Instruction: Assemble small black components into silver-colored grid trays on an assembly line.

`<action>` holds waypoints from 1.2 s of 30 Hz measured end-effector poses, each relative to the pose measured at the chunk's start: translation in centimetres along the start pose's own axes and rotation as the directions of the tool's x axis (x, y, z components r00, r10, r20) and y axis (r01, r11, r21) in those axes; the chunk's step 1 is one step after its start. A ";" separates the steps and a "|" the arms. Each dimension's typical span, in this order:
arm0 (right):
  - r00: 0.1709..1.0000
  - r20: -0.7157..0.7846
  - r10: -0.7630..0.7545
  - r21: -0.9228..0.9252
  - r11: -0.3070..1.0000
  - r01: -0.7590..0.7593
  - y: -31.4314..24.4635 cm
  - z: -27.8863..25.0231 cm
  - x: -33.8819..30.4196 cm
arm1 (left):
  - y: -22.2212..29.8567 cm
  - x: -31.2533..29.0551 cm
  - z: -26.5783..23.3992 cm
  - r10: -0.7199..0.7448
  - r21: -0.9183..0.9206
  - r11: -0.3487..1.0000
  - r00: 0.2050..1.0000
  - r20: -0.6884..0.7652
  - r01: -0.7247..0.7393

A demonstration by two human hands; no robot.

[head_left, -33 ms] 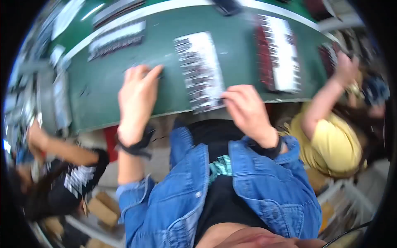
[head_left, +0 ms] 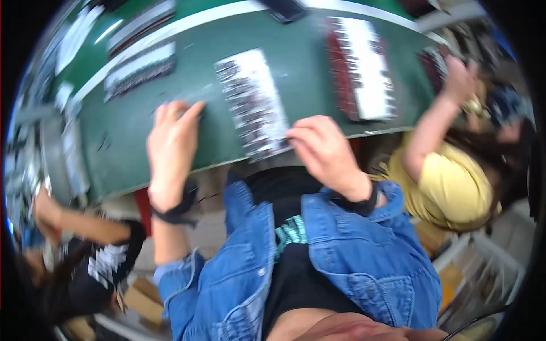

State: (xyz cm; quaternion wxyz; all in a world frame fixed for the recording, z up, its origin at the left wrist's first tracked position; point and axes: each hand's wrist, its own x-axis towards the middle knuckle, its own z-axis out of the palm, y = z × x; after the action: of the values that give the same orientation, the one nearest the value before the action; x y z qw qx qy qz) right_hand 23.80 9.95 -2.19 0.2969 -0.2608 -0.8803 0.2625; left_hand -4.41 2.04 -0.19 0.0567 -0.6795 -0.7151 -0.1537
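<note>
A white strip-like board (head_left: 256, 102) lies on the green table in front of me, with a row of small dark parts along its left side and more towards its near end. My right hand (head_left: 327, 150) is at the board's near right corner, thumb and fingers pinched together around a small dark bit too blurred to name. To the left of the board, my left hand (head_left: 172, 145) hovers over or rests on the table, its fingers bent and its thumb held apart. Something small and dark shows beside that thumb; whether the hand touches it is unclear.
Similar white boards with dark parts lie at far left (head_left: 141, 69) and at right (head_left: 367, 68); the right one has a dark red side. A black flat object (head_left: 284, 8) sits at the far edge. Co-workers in yellow (head_left: 455, 182) and black (head_left: 99, 256) work on either side.
The whole view has shifted, so the table and its contents appear further left. Both hands keep nearly the same place beside the board.
</note>
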 end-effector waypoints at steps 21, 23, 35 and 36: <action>0.965 -0.214 0.154 -0.458 0.857 -0.239 9.8 -12.8 2.3 | 0.0 2.2 -0.3 -0.065 -0.382 0.924 0.983 -0.169 -0.005; 0.969 -0.197 0.151 -0.457 0.860 -0.228 9.9 -13.2 2.3 | -0.2 1.6 0.3 -0.269 -0.556 0.815 0.957 -0.112 0.164; 0.970 -0.137 0.201 -0.415 0.877 -0.241 10.1 -13.2 2.0 | 1.9 0.5 0.3 -0.502 -0.907 0.347 0.864 0.034 0.237; 0.971 -0.140 0.193 -0.384 0.894 -0.233 9.9 -13.1 2.2 | 2.2 0.5 0.3 -0.518 -0.903 0.352 0.854 0.033 0.248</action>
State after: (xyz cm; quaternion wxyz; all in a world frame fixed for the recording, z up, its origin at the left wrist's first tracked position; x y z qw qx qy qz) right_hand 33.98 22.53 1.54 0.2499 -0.4232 -0.8656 0.0963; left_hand -2.26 2.64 -0.01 -0.2491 -0.3920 -0.6539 -0.5972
